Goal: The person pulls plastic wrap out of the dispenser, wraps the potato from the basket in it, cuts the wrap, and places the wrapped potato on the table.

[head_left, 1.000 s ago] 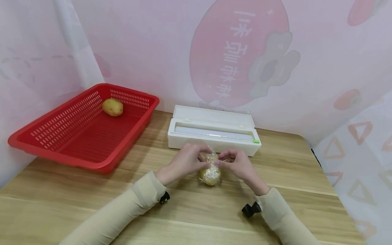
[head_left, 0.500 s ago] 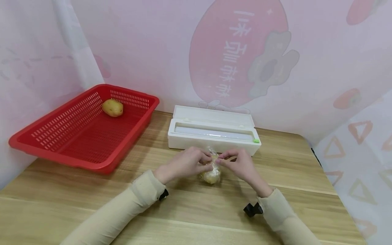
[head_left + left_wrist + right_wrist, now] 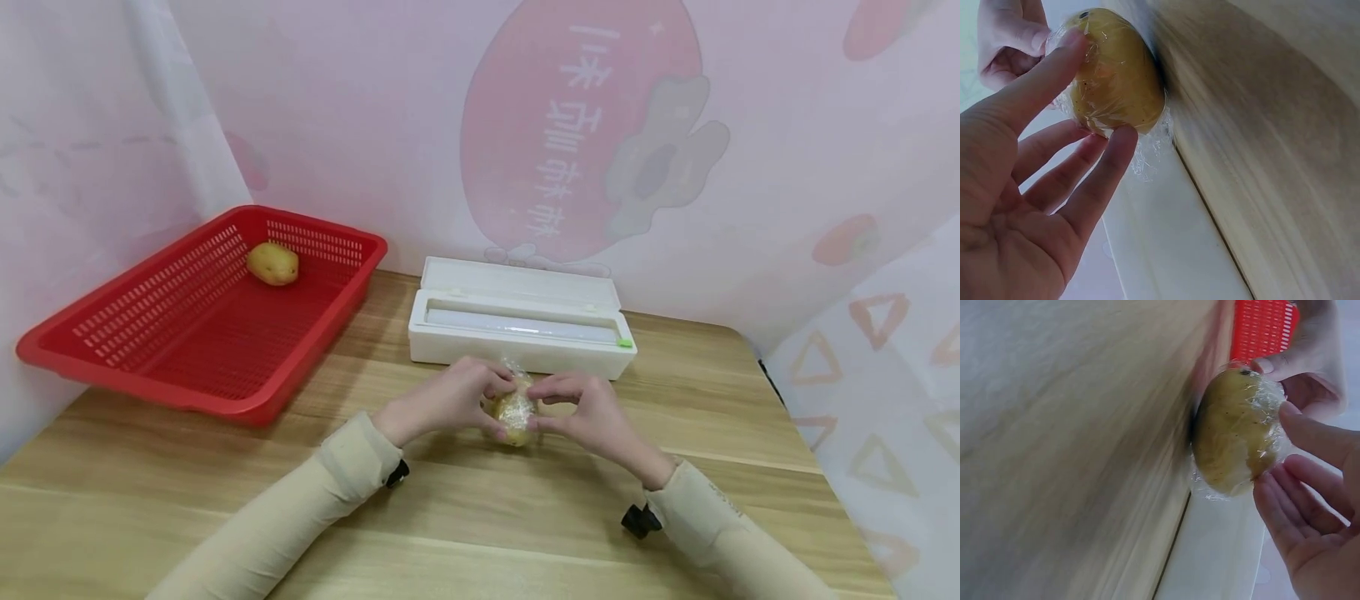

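Note:
A yellow potato [image 3: 515, 421] wrapped in clear cling film rests on the wooden table, in front of the white box. My left hand [image 3: 456, 400] grips its left side between thumb and fingertips. From the right, my right hand [image 3: 592, 417] holds it the same way, thumb towards me. Up close in the left wrist view, the potato [image 3: 1119, 75] shows film stretched over its skin and loose film at one end. Crinkled film also covers the potato [image 3: 1229, 431] in the right wrist view, where both thumbs touch it.
Behind the hands stands a white cling film box [image 3: 525, 354], lid raised, with a film roll [image 3: 517, 325] inside and a green slider [image 3: 624, 342]. At the left is a red basket [image 3: 315, 358] holding another potato [image 3: 273, 264]. A printed curtain [image 3: 360, 125] hangs behind the table [image 3: 450, 533].
Both hands have gone from pinching the film's gathered top end to gripping the potato's sides. The film's upright twist is now lower. Basket and box have stayed put.

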`<state>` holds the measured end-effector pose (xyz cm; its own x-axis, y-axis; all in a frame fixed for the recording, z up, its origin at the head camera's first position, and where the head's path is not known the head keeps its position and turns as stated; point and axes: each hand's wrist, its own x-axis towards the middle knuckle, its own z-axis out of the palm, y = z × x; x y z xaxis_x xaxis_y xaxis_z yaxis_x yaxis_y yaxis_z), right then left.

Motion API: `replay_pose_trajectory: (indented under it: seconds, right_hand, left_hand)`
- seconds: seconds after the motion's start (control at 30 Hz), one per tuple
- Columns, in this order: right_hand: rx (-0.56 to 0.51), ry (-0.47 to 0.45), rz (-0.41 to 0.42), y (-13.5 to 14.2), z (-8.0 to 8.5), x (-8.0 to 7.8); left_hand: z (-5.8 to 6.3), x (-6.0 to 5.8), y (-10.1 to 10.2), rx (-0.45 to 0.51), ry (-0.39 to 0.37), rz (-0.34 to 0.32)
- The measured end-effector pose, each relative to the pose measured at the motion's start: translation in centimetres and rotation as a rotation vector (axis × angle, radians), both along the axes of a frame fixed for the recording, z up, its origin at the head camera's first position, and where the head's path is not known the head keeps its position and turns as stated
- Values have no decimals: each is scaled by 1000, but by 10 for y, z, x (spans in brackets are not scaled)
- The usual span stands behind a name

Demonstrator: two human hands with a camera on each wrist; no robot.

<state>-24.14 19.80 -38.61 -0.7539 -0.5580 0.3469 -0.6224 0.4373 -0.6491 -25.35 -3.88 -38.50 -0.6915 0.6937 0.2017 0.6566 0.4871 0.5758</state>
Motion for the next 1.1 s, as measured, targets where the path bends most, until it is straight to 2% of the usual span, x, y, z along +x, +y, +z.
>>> replay_pose_trajectory:
  seconds: [0.17,0.3,0.37,0.57,0.73,0.83,1.1]
  right_hand:
    - [25,72,-24,0,-1,-2]
    - [7,44,-47,0,-1,-5]
    - [0,-6,-57,-1,0,-8]
    - [-2,-239,-128,-4,3,-18]
    - [0,-317,-144,-5,4,-24]
    - [-13,-312,-133,-4,3,-24]
    - [-8,-219,-88,-4,6,-24]
  left_hand:
    - [0,1,-1,4,14,0]
    - [2,3,0,10,35,-21]
    - [2,3,0,7,51,-36]
    - [2,3,0,-6,97,-56]
    - [0,1,-2,-12,92,-44]
    - [0,-1,-2,-6,83,-36]
    - [1,-1,-1,15,64,-15]
